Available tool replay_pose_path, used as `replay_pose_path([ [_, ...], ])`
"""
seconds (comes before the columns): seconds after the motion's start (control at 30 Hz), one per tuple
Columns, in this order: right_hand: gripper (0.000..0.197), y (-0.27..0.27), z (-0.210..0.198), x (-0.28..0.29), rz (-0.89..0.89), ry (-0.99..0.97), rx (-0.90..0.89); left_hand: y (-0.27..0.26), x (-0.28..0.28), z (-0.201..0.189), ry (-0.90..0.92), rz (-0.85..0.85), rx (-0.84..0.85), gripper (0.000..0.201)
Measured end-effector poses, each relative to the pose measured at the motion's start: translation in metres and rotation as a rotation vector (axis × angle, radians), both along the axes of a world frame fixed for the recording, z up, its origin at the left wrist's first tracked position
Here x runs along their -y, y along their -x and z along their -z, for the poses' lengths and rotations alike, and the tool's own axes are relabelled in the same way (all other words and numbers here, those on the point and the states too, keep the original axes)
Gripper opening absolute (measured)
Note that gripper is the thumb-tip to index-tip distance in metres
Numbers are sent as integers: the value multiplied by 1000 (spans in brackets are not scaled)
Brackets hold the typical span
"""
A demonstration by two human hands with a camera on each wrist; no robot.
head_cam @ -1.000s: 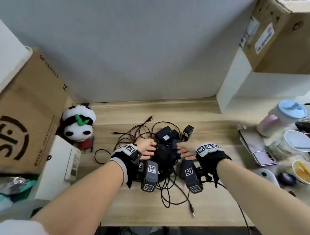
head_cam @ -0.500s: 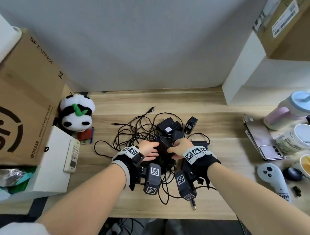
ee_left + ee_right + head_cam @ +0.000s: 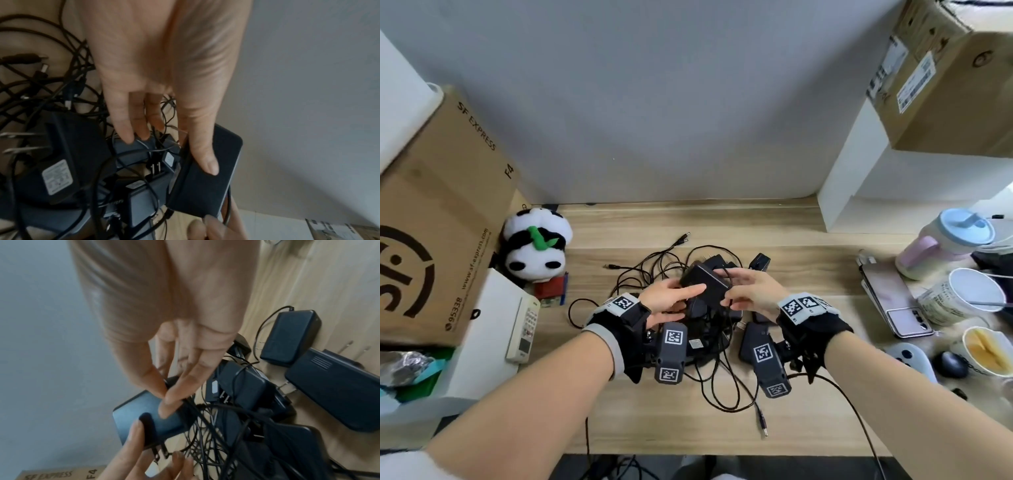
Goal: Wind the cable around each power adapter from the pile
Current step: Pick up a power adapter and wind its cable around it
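Both hands are holding one black power adapter (image 3: 704, 283) just above the pile (image 3: 709, 329) on the desk (image 3: 808, 260).

Left hand (image 3: 667, 298) is gripping the adapter's near-left end, thumb (image 3: 202, 155) lying flat along its top face and the other fingers tucked underneath; the right hand (image 3: 751, 291) is pinching the thin cable (image 3: 197, 408) where it is leaving the adapter's right end, thumb and forefinger pressed together on it. That adapter is sitting tilted, its plug prongs (image 3: 162, 451) pointing toward the left hand. Below it, the pile of other black adapters and tangled cables is lying on the desk, with a panda plush (image 3: 536, 246) well to the pile's left and a phone (image 3: 893, 301) well to its right.
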State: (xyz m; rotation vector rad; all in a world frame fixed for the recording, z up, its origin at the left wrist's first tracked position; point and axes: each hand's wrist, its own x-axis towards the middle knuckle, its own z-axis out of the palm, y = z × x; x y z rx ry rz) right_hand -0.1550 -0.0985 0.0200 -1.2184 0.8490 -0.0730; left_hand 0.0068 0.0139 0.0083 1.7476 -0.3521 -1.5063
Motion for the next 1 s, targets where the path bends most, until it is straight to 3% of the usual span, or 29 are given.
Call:
replay_pose_path([
  [0.13,44,-8,-25,4,11,-5,39,-6,7,-23,151,-41,-37,46],
  [0.3,23,-12,-43,23,173,167,-89,-19,16,-48,295,-256,57,50],
  [0.6,39,24,-37,82,626,532,-207,-58,17,-95,529,-661,-152,50],
  [0.73,35,40,-21,102,586,547,-366,-69,19,-116,598,-743,-121,51],
  [0.83,34,46,-13,105,453,449,-557,-68,24,-134,672,-733,-160,47],
  [0.9,41,45,-16,98,319,483,-698,-63,28,-144,722,-712,-199,46],
  [1.0,48,33,-32,73,281,512,-517,-50,34,-159,769,-644,-256,44],
])
